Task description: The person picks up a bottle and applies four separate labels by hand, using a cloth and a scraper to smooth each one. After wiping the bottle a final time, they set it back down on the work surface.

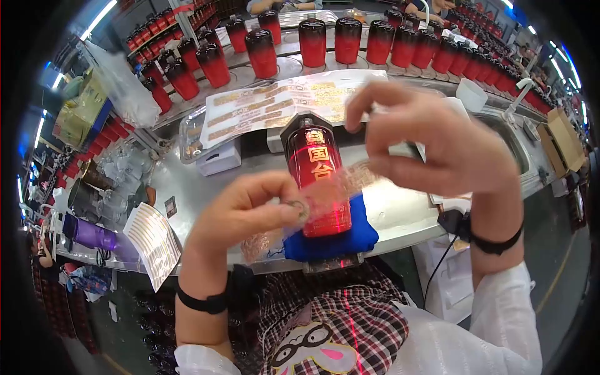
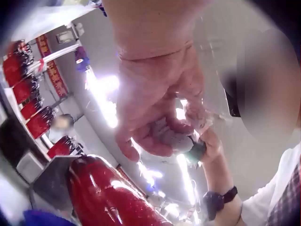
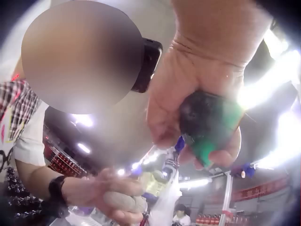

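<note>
A person's left hand [image 1: 253, 206] pinched one end of a clear, gold-patterned strip [image 1: 357, 178] between thumb and finger; the strip stretched above a red bottle [image 1: 300, 156] with gold characters, which lay on a blue cloth [image 1: 367, 237], neck away from the person; the right hand [image 1: 431, 140] hovered at the strip's other end, blurred, fingers bent and apart; whether they gripped it, I cannot tell; beyond stood red-and-black bottles [image 1: 312, 44]

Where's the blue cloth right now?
In the head view, the blue cloth is just right of centre at the near edge of the table, under the bottle and right of the left hand.
</note>
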`<action>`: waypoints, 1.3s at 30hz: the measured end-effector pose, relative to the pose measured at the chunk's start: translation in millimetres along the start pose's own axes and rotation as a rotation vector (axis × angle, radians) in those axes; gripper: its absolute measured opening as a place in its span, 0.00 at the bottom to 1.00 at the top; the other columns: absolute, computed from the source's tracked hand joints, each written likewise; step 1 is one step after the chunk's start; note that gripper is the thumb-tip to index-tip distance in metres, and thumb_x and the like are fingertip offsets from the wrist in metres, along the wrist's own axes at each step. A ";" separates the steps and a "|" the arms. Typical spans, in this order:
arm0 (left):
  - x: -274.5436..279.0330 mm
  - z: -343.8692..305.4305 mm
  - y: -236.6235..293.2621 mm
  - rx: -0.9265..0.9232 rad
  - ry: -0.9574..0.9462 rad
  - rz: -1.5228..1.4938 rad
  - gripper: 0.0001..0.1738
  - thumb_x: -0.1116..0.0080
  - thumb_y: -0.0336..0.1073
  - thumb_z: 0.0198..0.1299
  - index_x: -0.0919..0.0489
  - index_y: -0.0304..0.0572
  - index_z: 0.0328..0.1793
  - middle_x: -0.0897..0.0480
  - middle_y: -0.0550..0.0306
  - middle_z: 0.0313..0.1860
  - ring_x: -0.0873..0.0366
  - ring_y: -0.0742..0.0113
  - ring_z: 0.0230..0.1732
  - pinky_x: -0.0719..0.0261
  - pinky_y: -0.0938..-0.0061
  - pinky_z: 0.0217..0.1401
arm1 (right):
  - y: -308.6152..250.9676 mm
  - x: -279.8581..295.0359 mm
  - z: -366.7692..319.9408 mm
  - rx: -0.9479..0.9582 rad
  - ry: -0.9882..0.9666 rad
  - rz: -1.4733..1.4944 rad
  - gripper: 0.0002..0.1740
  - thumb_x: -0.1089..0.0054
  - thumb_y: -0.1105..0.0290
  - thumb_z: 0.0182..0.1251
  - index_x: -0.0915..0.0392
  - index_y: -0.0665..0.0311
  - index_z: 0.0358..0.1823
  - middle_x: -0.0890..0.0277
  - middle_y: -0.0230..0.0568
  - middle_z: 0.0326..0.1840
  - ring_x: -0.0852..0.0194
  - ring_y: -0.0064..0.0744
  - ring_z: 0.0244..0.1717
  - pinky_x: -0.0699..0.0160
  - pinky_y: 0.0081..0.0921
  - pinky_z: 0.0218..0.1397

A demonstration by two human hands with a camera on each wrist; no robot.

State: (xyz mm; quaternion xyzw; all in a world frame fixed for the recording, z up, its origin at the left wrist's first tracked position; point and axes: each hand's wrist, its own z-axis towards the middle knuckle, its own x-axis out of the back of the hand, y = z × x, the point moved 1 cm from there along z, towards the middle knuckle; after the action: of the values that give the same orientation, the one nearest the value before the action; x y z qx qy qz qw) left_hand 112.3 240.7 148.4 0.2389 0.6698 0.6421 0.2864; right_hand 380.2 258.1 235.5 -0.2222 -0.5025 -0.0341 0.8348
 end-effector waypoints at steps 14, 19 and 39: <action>-9.7 15.8 -62.6 0.071 0.382 0.106 0.11 0.39 0.37 0.66 0.26 0.40 0.36 0.26 0.68 0.31 0.32 0.81 0.35 0.31 0.82 0.40 | 48.7 -114.2 -99.3 -0.649 0.307 0.349 0.08 0.38 0.72 0.66 0.26 0.68 0.32 0.28 0.39 0.42 0.28 0.31 0.36 0.27 0.25 0.36; -9.2 16.0 -63.9 0.066 0.397 0.141 0.12 0.39 0.38 0.67 0.27 0.40 0.36 0.26 0.67 0.31 0.31 0.80 0.35 0.30 0.81 0.40 | 55.4 -124.1 -98.4 -0.683 0.313 0.394 0.09 0.38 0.71 0.66 0.26 0.68 0.32 0.28 0.39 0.42 0.27 0.30 0.36 0.26 0.25 0.36; -6.7 16.8 -68.2 0.057 0.432 0.162 0.11 0.38 0.35 0.65 0.26 0.38 0.34 0.26 0.68 0.28 0.32 0.81 0.33 0.32 0.82 0.36 | 62.1 -126.6 -93.2 -0.725 0.367 0.340 0.17 0.43 0.67 0.71 0.26 0.66 0.58 0.32 0.48 0.59 0.29 0.40 0.58 0.29 0.32 0.59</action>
State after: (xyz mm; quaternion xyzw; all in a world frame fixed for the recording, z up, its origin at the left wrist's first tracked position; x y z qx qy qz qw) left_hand 132.0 244.0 80.7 0.1570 0.7120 0.6801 0.0770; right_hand 412.0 255.1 69.6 -0.5706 -0.2579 -0.1092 0.7720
